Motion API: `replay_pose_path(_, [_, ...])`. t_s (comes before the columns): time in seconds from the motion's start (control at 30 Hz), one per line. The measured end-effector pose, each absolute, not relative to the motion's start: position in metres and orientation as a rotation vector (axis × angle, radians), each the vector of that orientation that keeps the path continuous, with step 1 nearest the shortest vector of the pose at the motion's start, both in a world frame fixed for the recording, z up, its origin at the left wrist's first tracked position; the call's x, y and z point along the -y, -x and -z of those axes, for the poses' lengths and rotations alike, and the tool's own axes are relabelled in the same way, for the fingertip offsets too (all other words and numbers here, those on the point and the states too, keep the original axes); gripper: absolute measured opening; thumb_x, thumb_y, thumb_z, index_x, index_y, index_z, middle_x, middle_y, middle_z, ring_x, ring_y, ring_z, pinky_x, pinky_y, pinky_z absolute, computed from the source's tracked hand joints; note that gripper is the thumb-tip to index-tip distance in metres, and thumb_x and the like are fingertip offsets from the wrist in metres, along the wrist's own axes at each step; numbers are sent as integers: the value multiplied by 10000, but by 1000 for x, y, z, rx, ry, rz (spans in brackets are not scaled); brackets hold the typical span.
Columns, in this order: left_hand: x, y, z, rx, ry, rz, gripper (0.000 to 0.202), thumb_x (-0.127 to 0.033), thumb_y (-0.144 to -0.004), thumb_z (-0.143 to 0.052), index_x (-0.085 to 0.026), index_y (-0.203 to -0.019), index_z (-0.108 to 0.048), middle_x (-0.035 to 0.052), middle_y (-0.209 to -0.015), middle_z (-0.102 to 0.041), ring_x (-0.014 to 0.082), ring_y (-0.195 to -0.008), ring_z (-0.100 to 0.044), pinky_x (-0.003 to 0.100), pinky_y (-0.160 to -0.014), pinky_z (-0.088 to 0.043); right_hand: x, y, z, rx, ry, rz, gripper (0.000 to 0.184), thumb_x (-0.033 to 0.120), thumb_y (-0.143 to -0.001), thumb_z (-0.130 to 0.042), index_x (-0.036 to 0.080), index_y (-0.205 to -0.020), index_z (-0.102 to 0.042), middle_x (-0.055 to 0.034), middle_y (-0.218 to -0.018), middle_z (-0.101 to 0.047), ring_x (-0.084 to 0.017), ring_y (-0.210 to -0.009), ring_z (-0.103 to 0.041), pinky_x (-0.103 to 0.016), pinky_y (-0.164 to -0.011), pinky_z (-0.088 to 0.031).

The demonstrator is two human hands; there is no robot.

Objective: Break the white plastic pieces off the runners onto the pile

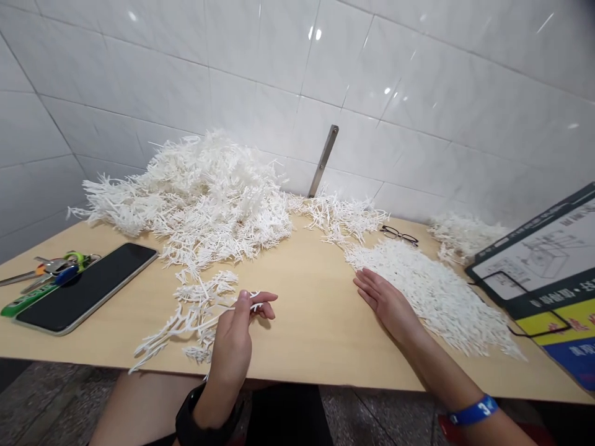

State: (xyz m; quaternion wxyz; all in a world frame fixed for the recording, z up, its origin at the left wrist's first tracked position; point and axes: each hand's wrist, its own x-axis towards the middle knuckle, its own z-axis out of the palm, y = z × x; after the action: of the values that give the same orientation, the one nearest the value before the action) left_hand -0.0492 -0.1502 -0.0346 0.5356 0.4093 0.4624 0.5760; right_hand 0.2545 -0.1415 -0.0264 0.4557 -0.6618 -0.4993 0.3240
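From the head camera, the left hand (236, 337) sits at lower centre of the frame, its grip pinching a thin white branched sprig (227, 310) between thumb and fingertips, raised just above the pale wooden counter (297, 347). Below and left of that hand lies a loose scatter of white sprigs (190, 322). The right hand (388, 303) rests palm down at centre right, its grip spread and empty, just beside a flat white layer of sprigs (427, 297).

A tall heap of sprigs (199, 198) rises at upper left of the counter against the white tile wall (418, 93), and a smaller heap (462, 235) sits at right. Eyeglasses (398, 234) lie near the flat layer. A black smartphone (86, 288) and keys (51, 271) lie at far left, a printed instruction board (534, 260) at far right.
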Motion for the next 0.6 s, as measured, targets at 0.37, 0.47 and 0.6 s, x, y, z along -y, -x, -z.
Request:
replay_pose_path(0.37, [149,49,35,-1112,-975,-1378,593,-621,-912,-438,-128,-884,-767,64,-712,-640,199,-775,-586,322,-802,-465,60,-259,-17,1886,1945,-192,357,151,-945,-450,160,-1230,-664,-142,-1313,-638,-309,-1228,-562,-475,-1067,-404])
replay_pose_path(0.47, [150,50,35,-1117,-964,-1366,599,-647,-892,-459,-132,-882,-765,63,-713,-639,205,-776,-586,332,-814,-465,6,-273,-33,2047,2010,-218,259,259,-971,-551,190,-1200,-651,-122,-1306,-616,-256,-1148,-600,-443,-991,-484])
replay_pose_path(0.6, [150,51,35,-1124,-931,-1360,604,-667,-870,-481,-133,-869,-764,64,-696,-634,216,-774,-587,355,-841,-476,-48,-266,-48,2219,2042,-251,314,340,-965,-587,194,-1243,-599,-93,-1273,-606,-218,-1047,-634,-426,-882,-549])
